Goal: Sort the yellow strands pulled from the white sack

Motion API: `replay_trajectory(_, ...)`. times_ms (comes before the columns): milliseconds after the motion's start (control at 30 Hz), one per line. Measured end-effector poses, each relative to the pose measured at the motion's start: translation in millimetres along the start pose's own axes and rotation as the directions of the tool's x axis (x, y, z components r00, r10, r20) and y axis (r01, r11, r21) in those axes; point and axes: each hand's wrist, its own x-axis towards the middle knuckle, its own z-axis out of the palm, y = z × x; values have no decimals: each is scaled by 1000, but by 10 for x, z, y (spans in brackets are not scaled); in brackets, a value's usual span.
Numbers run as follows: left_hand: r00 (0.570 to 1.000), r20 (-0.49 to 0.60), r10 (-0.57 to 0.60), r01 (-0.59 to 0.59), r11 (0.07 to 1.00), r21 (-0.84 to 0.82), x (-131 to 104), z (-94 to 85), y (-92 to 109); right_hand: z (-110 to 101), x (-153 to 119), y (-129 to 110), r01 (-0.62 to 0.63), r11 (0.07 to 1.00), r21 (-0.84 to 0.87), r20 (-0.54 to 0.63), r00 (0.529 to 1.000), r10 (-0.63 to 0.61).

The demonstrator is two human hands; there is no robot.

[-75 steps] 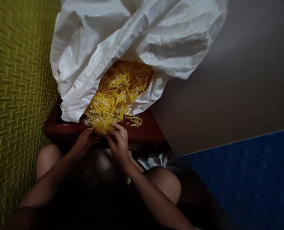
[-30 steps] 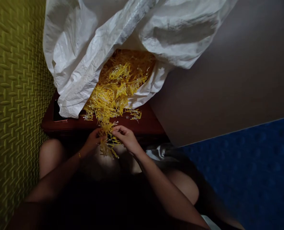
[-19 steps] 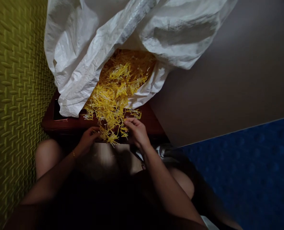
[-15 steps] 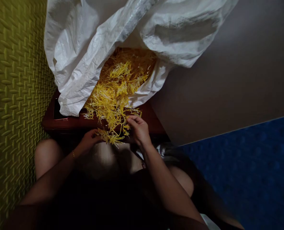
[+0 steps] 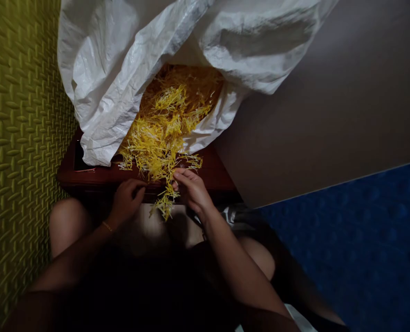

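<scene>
A heap of thin yellow strands with white tips (image 5: 156, 133) spills from the mouth of a large white woven sack (image 5: 104, 92) onto a dark red surface (image 5: 212, 173). My right hand (image 5: 193, 188) pinches a yellow strand cluster (image 5: 166, 198) at the heap's lower end, and the cluster hangs past the surface's front edge. To its left, my left hand (image 5: 127, 198) is at that edge with thumb and fingers apart, holding nothing visible. A thin bracelet (image 5: 107, 226) circles my left wrist.
A yellow textured mat (image 5: 21, 138) runs along the left. On the right stands a plain grey-brown panel (image 5: 322, 115), with a blue textured surface (image 5: 360, 230) below it. My knees show on both sides below the red surface.
My left hand has let go of the strands and drawn up and back from them. My right hand has shifted slightly left, and the cluster now hangs straighter down.
</scene>
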Motion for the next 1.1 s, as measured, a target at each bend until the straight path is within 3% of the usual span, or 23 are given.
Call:
replay_trajectory(67,997,82,-11,19,995,-102,-11,77,35,57,-71,-18,-58,998,-3,76,995,58)
replay_trajectory(200,971,219,-95,175,908,-381,-13,248,20,150,-154,8,-129,991,-44,150,980,135)
replay_trajectory(367,929,243,-279,366,781,-505,20,286,-27,153,-109,110,19,985,-170,107,994,0)
replay_trajectory(467,893,292,-341,449,694,-563,31,269,-55,57,-49,80,131,931,-341,104,989,-101)
replay_trajectory(533,880,333,-340,476,651,-592,38,264,-82,-71,42,14,256,792,-554,45,959,-279)
replay_trajectory(567,879,346,-327,475,648,-595,43,262,-98,-147,113,-24,287,668,-686,8,921,-389)
replay_trajectory(633,892,347,-291,446,691,-568,61,256,-131,-289,295,-88,210,368,-906,-34,830,-557)
replay_trajectory(700,917,312,-249,381,780,-496,86,241,-163,-371,485,-121,41,134,-990,-49,796,-604)
replay_trajectory(767,942,267,-202,298,869,-394,110,218,-189,-370,592,-121,-83,17,-996,-77,807,-585)
replay_trajectory(833,957,248,-151,225,927,-302,124,189,-207,-316,532,-90,-122,-62,-991,-72,849,-523)
replay_trajectory(967,961,267,-65,118,976,-184,110,136,-213,-260,-109,13,15,-220,-975,52,985,-164)
replay_trajectory(1033,962,269,-36,76,987,-139,103,120,-198,-257,-469,12,-5,-232,-973,13,997,-76)
replay_trajectory(1100,965,261,-22,53,992,-111,113,113,-178,-201,-662,-62,10,-236,-972,30,996,-84)
